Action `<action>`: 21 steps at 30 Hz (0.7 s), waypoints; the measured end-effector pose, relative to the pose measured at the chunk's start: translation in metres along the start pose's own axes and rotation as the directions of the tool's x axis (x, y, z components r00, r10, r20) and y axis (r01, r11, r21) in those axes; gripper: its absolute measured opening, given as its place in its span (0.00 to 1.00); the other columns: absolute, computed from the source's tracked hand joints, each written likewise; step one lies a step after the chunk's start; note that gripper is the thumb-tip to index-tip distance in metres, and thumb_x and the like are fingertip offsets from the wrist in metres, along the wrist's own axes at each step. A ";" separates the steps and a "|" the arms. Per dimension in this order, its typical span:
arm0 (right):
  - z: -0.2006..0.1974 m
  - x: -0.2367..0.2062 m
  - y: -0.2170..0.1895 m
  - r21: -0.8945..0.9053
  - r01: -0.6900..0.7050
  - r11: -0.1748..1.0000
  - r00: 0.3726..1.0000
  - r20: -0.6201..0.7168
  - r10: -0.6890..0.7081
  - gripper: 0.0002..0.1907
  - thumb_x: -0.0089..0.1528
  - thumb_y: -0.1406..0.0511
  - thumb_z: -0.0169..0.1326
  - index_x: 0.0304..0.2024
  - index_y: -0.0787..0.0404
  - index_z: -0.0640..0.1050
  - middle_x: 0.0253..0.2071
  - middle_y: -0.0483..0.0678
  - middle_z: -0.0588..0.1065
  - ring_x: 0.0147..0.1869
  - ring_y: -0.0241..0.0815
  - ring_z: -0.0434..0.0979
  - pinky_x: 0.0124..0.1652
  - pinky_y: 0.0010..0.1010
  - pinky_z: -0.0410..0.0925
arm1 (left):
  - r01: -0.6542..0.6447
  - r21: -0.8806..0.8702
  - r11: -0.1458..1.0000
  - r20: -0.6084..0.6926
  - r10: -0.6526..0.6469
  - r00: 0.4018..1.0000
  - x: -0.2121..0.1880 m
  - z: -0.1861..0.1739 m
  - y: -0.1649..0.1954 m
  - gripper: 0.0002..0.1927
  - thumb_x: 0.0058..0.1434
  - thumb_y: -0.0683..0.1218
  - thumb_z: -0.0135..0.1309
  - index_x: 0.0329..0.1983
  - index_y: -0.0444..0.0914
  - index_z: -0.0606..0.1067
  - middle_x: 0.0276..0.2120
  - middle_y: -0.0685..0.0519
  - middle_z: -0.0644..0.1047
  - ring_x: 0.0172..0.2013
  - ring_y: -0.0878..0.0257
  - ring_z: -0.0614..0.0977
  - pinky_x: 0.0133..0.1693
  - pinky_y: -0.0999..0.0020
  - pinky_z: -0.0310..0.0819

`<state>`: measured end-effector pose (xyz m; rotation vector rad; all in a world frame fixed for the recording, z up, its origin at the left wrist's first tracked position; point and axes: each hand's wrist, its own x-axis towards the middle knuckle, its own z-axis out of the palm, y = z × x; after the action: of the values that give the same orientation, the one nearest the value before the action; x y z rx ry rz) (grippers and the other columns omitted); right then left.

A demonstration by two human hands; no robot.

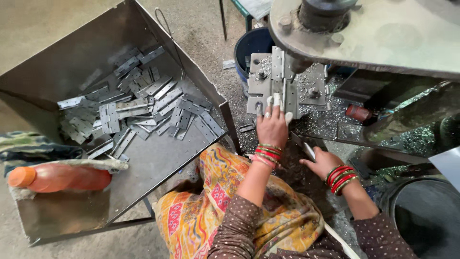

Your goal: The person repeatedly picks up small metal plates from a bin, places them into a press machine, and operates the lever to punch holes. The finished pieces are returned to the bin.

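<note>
Left hand (271,125) reaches far onto press bed (306,91), taped fingertips (276,100) pressing hinge plate (278,72) under punch; fingers extended flat, touching plate, not closed round it; right hand (325,163) sits near and right of left, grip curled on flat metal piece (304,147) jutting left from fist; metal tray (62,72) at left carries heap of loose hinges (139,105); orange bottle (60,177) lies on tray's near-left edge.
</note>
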<state>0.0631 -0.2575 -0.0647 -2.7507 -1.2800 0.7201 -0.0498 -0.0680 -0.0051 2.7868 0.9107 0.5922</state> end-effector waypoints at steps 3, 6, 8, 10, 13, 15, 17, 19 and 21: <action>-0.002 -0.005 -0.002 0.045 -0.028 0.999 1.000 0.008 0.028 0.34 0.58 0.40 0.55 0.45 0.62 0.73 0.36 0.62 0.80 0.42 0.65 0.81 0.43 0.51 0.73 | -0.024 0.035 0.999 -0.138 0.028 0.990 0.004 0.009 -0.002 0.17 0.64 0.46 0.48 0.50 0.34 0.79 0.62 0.46 0.74 0.63 0.52 0.73 0.57 0.49 0.67; 0.007 -0.008 0.000 0.042 -0.006 0.999 1.000 -0.030 0.007 0.34 0.58 0.40 0.55 0.45 0.63 0.72 0.34 0.62 0.80 0.40 0.65 0.81 0.41 0.52 0.73 | -0.039 0.102 0.994 -0.217 0.061 0.974 -0.005 0.008 -0.001 0.16 0.59 0.47 0.49 0.45 0.36 0.80 0.61 0.47 0.74 0.63 0.53 0.73 0.60 0.47 0.65; 0.022 -0.011 0.001 0.048 -0.005 0.999 0.998 -0.058 0.008 0.34 0.57 0.41 0.56 0.46 0.63 0.72 0.32 0.62 0.80 0.39 0.65 0.81 0.39 0.52 0.74 | -0.020 0.044 0.999 -0.133 0.025 0.991 -0.008 0.006 0.000 0.16 0.62 0.46 0.49 0.47 0.35 0.80 0.61 0.47 0.74 0.63 0.52 0.73 0.58 0.46 0.64; 0.043 -0.014 0.001 0.073 -0.034 0.997 0.994 -0.098 0.042 0.31 0.58 0.42 0.54 0.46 0.60 0.73 0.32 0.62 0.80 0.37 0.64 0.82 0.38 0.52 0.74 | -0.017 0.053 0.998 -0.170 0.026 0.985 -0.007 0.004 0.001 0.15 0.64 0.47 0.49 0.46 0.35 0.80 0.61 0.47 0.75 0.65 0.53 0.73 0.61 0.47 0.63; 0.073 -0.015 -0.003 0.098 -0.023 0.995 0.980 -0.197 0.042 0.31 0.60 0.45 0.54 0.52 0.61 0.72 0.30 0.64 0.79 0.35 0.66 0.81 0.36 0.55 0.73 | -0.008 0.040 0.999 -0.156 0.014 0.988 -0.003 0.003 0.000 0.16 0.64 0.48 0.49 0.48 0.35 0.80 0.60 0.48 0.75 0.63 0.52 0.73 0.62 0.47 0.63; 0.082 -0.014 -0.004 0.102 0.000 0.995 0.975 -0.223 0.023 0.31 0.61 0.46 0.54 0.53 0.63 0.71 0.30 0.65 0.79 0.34 0.67 0.80 0.35 0.55 0.73 | 0.004 0.037 0.999 -0.198 0.004 0.980 -0.002 0.004 0.000 0.16 0.65 0.48 0.49 0.48 0.35 0.80 0.60 0.48 0.75 0.63 0.52 0.73 0.63 0.47 0.63; 0.078 -0.016 -0.008 0.135 -0.019 0.991 0.984 -0.171 0.042 0.29 0.62 0.47 0.54 0.52 0.63 0.72 0.32 0.65 0.79 0.36 0.67 0.81 0.36 0.55 0.73 | -0.011 0.047 0.999 -0.270 0.024 0.963 -0.004 0.006 0.000 0.16 0.67 0.50 0.49 0.49 0.35 0.80 0.60 0.47 0.75 0.65 0.52 0.73 0.64 0.48 0.63; 0.071 -0.013 -0.003 0.128 0.028 0.991 0.988 -0.155 -0.007 0.33 0.59 0.45 0.56 0.51 0.65 0.70 0.31 0.66 0.79 0.36 0.67 0.81 0.36 0.55 0.73 | -0.014 0.038 0.999 -0.180 0.021 0.983 -0.005 0.010 0.000 0.15 0.68 0.49 0.49 0.46 0.35 0.80 0.60 0.46 0.75 0.65 0.50 0.73 0.59 0.49 0.64; 0.050 -0.012 -0.003 0.112 0.031 0.993 0.991 -0.130 -0.016 0.35 0.57 0.44 0.58 0.49 0.66 0.70 0.32 0.67 0.79 0.37 0.68 0.81 0.36 0.55 0.73 | -0.019 0.068 0.998 -0.223 0.034 0.974 -0.002 0.016 0.001 0.16 0.67 0.50 0.49 0.44 0.35 0.81 0.60 0.44 0.76 0.63 0.50 0.74 0.59 0.48 0.65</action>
<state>0.0336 -0.2725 -0.1041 -2.6395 -1.2046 0.5827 -0.0442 -0.0705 -0.0197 2.8354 0.9502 0.9132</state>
